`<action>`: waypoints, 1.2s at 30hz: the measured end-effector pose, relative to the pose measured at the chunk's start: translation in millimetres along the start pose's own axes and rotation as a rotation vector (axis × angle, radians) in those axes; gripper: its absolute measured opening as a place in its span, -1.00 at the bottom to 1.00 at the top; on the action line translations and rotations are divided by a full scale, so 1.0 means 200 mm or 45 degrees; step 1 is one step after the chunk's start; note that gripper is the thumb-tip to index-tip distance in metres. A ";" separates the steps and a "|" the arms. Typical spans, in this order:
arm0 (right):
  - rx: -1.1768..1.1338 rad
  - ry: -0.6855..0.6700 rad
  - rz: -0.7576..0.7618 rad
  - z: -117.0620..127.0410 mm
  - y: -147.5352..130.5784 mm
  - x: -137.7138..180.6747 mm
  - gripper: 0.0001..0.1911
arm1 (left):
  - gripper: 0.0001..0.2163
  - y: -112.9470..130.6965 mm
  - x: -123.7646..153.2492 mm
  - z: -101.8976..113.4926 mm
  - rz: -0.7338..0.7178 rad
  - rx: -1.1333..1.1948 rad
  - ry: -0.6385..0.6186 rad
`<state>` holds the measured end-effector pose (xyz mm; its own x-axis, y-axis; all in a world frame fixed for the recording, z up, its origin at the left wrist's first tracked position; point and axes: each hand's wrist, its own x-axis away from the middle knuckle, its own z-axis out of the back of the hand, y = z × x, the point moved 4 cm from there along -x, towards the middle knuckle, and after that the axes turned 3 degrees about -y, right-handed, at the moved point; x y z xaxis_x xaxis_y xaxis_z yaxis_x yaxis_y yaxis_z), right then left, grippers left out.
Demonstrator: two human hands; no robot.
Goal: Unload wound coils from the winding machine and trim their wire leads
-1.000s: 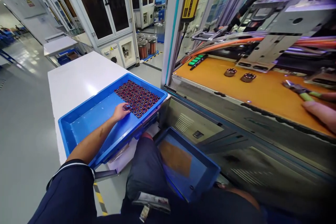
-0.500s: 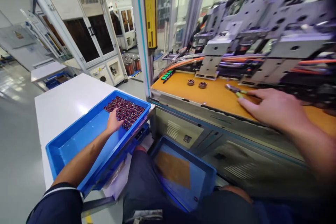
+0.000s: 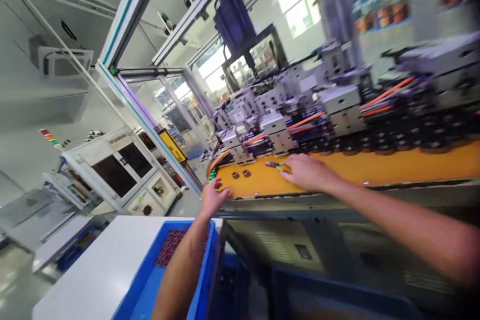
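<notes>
The right grip (image 3: pixel 305 172) holds pliers (image 3: pixel 275 165) at the orange worktop (image 3: pixel 264 184), near two round parts (image 3: pixel 246 173).

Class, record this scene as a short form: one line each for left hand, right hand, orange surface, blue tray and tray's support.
Left hand: fingers spread, near the orange surface's left end; no held object visible
Right hand: gripping pliers
Orange surface: two small round parts side by side
Blue tray: many small parts, bunched together
Tray's support: white table
</notes>
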<state>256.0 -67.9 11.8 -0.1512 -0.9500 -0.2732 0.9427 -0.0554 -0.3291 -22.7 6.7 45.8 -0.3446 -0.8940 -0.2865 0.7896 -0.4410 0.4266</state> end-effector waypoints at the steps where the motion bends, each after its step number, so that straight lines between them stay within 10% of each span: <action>1: 0.006 0.004 0.003 0.01 -0.01 0.00 -0.73 | -0.71 0.03 -0.06 -0.05 0.024 0.034 -0.008; 11: 0.165 -0.021 0.081 -0.02 0.03 0.03 -0.69 | -0.66 0.06 -0.24 -0.23 0.329 0.700 0.121; 19: -0.063 0.147 0.186 -0.01 0.02 0.03 -0.77 | -0.31 0.06 0.44 -0.08 0.246 1.224 0.165; 25: -0.436 0.374 0.662 0.24 -0.29 0.48 -0.68 | -0.40 0.25 0.96 -0.05 -0.238 1.221 0.107; 29: -0.313 0.156 1.241 0.30 -0.54 0.88 -0.69 | -0.31 0.31 1.10 -0.05 -0.507 1.124 0.165; 36: -0.376 -0.194 1.107 0.16 -0.51 1.11 -0.75 | -0.29 0.33 1.13 -0.11 -0.489 1.317 0.164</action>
<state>135.3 -283.6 14.1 0.6329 -0.6522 -0.4172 0.5892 0.7553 -0.2869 -37.0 -222.7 -10.3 -0.3727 -0.6950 -0.6148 -0.1832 -0.5944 0.7830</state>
